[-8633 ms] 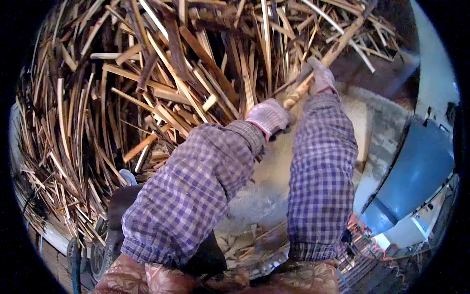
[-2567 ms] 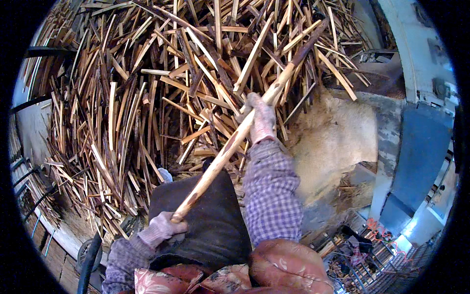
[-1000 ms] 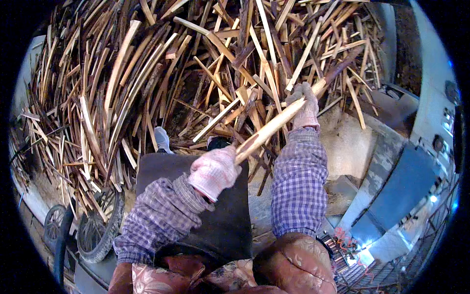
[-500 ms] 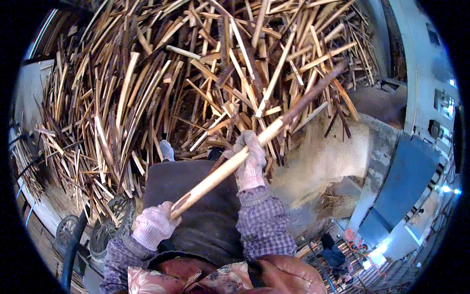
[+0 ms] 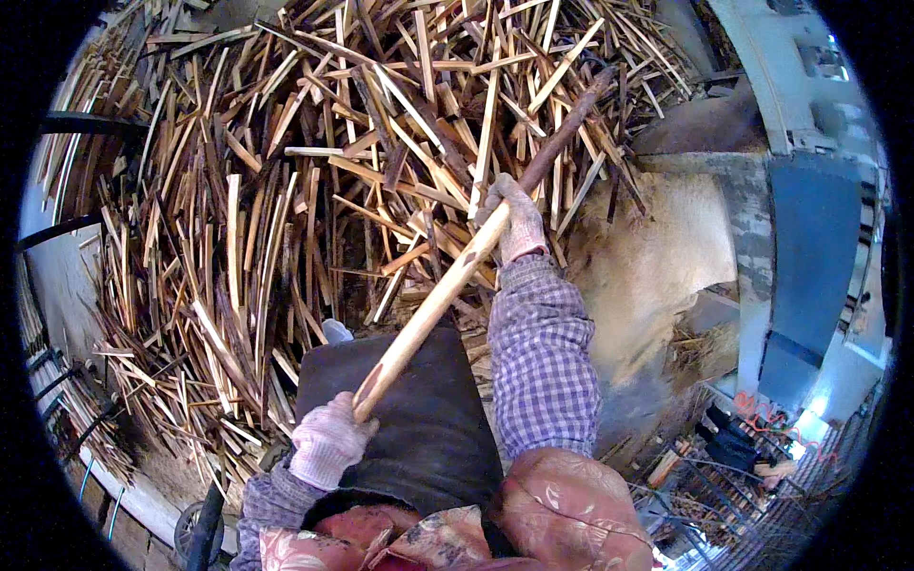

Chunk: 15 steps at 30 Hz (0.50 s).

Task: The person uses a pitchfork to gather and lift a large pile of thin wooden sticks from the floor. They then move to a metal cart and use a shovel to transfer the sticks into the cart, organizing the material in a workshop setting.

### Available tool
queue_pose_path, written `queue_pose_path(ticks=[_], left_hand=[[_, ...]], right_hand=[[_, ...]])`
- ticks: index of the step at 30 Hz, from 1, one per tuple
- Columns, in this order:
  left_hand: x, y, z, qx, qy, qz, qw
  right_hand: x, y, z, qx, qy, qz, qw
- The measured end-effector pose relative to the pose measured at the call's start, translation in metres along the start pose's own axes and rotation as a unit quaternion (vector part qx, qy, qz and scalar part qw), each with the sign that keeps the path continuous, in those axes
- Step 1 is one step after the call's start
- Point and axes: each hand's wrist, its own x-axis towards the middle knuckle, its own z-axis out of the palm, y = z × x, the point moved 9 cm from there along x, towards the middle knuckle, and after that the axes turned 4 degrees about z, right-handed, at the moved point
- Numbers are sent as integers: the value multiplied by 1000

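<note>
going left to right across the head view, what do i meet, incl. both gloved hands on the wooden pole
Spoked wheel at the lower left → left hand → right hand → bare tan patch of ground → blue panel.

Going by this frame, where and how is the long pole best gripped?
Probably at two spots on the long pole: left hand around its pale near end, from the left; right hand farther up, just short of the dark stretch, from the near side. It is long, slender and slants away to upper right, so spaced hands should steady it.
</note>
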Motion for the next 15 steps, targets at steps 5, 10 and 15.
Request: queue_pose_path(ticks=[5,10,15], left_hand=[[-65,-88,26,7,68,64,996],[-120,-220,111,-67,100,-101,988],[-118,-232,136,-100,88,-191,973]], right_hand=[[-114,66,14,31,79,36,996],[-206,141,27,19,84,89,992],[-171,150,10,25,20,69,997]])
